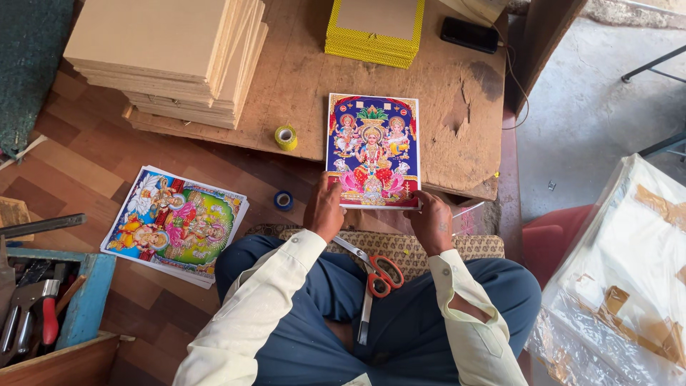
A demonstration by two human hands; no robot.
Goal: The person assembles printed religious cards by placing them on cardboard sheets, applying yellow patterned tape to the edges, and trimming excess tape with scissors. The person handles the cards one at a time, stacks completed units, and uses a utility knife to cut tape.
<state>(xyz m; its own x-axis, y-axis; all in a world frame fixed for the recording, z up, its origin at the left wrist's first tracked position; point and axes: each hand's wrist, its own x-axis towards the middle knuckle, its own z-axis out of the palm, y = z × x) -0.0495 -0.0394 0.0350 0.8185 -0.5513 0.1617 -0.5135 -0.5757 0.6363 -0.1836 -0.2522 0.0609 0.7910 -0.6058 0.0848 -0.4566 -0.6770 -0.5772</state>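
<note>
The picture print (373, 150) lay at the centre of the frame on the low wooden table (457, 86), its near edge gripped by the left hand (324, 209) and the right hand (431, 220). Below, orange-handled scissors (377, 277) rested in the lap. Farther up sat a yellow tape roll (286, 137) and stacked boards (171, 57).

Low wooden board (300, 86) bearing cardboard stack (171, 53), yellow tape roll (286, 137), colourful print (373, 150), yellow-edged stack (374, 30), black phone (469, 34)
</note>
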